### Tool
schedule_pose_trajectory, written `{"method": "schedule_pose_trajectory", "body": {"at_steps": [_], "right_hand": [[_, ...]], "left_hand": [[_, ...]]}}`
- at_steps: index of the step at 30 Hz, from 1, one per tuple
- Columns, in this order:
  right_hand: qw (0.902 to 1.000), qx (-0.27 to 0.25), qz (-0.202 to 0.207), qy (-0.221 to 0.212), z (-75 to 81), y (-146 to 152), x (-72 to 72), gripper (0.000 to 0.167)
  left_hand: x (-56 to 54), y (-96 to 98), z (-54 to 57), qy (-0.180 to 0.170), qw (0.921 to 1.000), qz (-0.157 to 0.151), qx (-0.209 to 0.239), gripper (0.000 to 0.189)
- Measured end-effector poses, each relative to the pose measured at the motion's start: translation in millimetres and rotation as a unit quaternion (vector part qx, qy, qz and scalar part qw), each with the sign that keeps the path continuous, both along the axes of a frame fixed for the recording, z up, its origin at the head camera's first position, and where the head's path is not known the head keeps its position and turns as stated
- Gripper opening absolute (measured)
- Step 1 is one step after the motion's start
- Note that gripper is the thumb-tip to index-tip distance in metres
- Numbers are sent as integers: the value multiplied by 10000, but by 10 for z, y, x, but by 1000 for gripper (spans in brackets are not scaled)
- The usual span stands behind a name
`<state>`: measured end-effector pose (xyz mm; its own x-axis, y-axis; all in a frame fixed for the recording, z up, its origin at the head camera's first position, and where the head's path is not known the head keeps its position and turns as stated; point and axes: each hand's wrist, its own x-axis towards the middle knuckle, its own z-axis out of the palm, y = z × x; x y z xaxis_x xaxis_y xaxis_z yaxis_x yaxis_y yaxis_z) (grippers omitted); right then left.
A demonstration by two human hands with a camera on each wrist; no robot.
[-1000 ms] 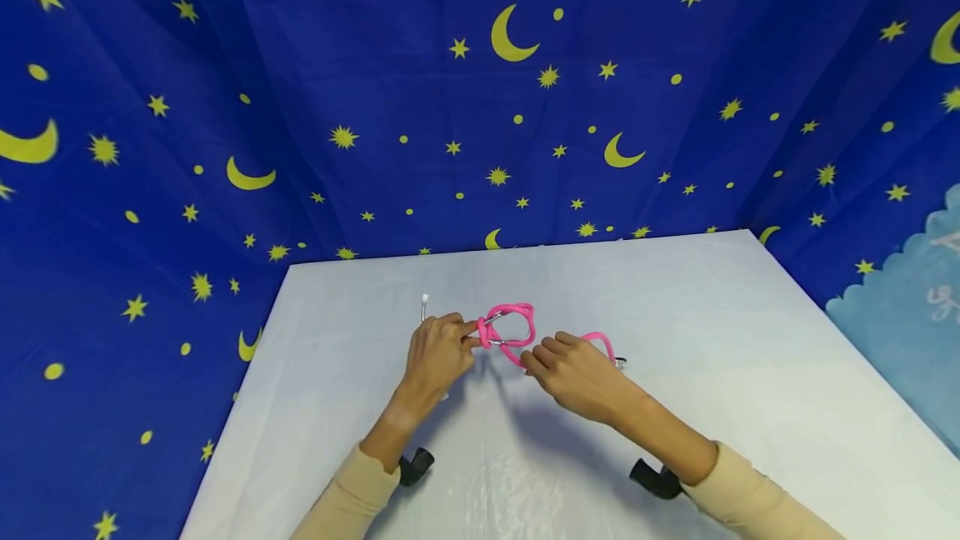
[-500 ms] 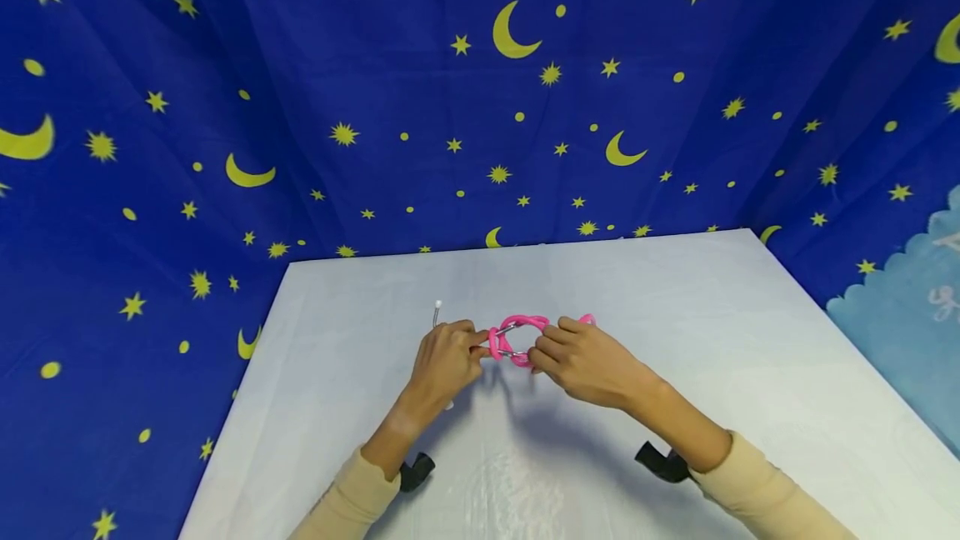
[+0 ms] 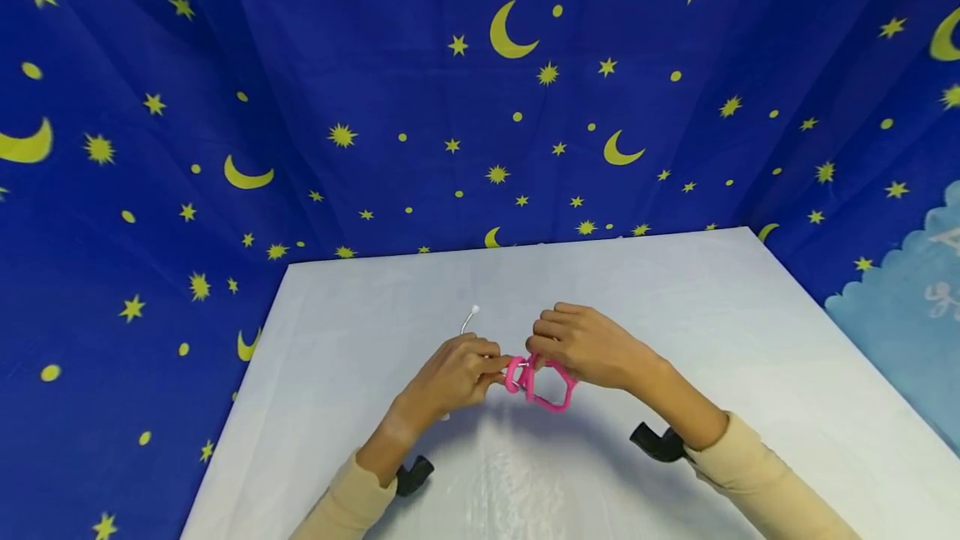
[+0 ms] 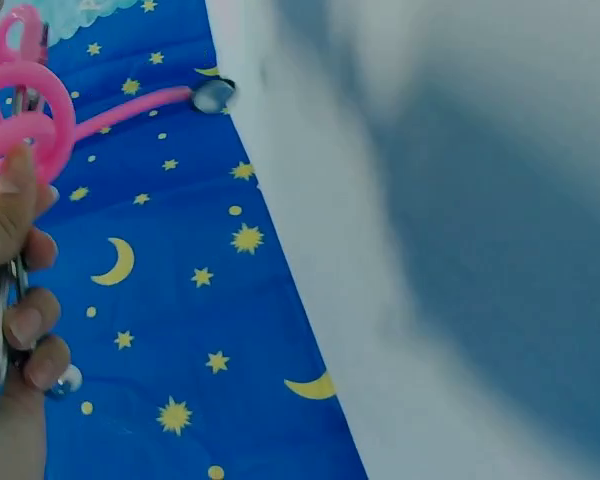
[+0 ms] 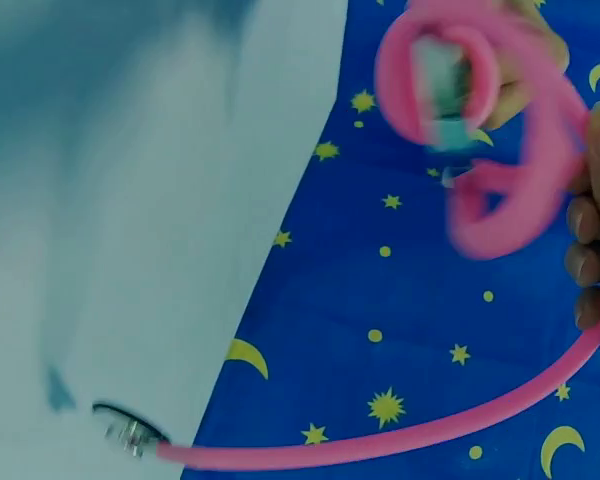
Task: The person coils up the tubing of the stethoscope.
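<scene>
A stethoscope with pink tubing (image 3: 562, 407) is held up above the table between both hands. My left hand (image 3: 456, 372) grips its metal ear tubes (image 4: 1, 330), and one white ear tip (image 3: 475, 308) sticks out beyond the knuckles. Looped pink tubing is wound around the metal part just past the left fingertips. My right hand (image 3: 588, 346) holds the tubing with curled fingers, on the right of the loops. From there a length of tube hangs to the chest piece (image 5: 132, 432), seen in both wrist views but hidden in the head view.
The white table (image 3: 360, 298) lies beneath both hands. Blue cloth (image 3: 420, 90) with yellow stars and moons hangs behind and at the sides. A black curved piece (image 3: 657, 442) sits by the right sleeve, and another black piece (image 3: 415, 476) by the left sleeve.
Both hands have shifted a little; the left has moved right, and the right has risen. The pink loop has turned and now hangs below the right fingers. The ear tip leans further right.
</scene>
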<state>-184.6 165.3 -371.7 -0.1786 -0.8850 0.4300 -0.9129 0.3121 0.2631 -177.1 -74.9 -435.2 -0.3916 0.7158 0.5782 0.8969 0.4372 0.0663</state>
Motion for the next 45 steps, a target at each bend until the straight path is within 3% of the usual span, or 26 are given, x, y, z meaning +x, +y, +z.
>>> {"method": "schedule_pose_trajectory", "body": {"at_steps": [3,6,8,11,17,26,33,36,40,42,45], "right_hand": [[9979,-190,109,-604,14,11,-10,20],[9909,-497,260,-1224,15,25,-29,5],[9851,-704,369,-1524,9,34,-43,12],[9776,-939,564,-1798,-7,35,-67,29],[9658,-1124,920,-2147,-76,-20,-93,24],[9487,-1611,980,-2539,-238,-131,-86,20],[9184,-1723,790,-3474,-378,-146,-56,9],[9037,-1784,710,-3826,-406,-135,-28,21],[8715,-2103,690,-4375,-362,-160,56,30],[8636,-2247,653,-4467,-312,-181,108,31],[8684,-2334,541,-4341,-263,-192,173,33]], "left_hand": [[33,-7,46,134,9984,-486,245,9],[69,-12,111,254,9937,-898,616,15],[91,-19,157,332,9899,-1082,855,17],[116,-33,206,363,9857,-1220,1104,17],[164,-37,216,309,9797,-1401,1399,8],[175,-4,200,637,9648,-1383,2145,24],[167,26,150,764,9535,-1206,2653,24],[143,47,149,747,9482,-1134,2872,23],[98,69,130,695,9430,-982,3101,24],[83,80,112,661,9408,-913,3197,25],[72,99,86,627,9378,-870,3302,26]]}}
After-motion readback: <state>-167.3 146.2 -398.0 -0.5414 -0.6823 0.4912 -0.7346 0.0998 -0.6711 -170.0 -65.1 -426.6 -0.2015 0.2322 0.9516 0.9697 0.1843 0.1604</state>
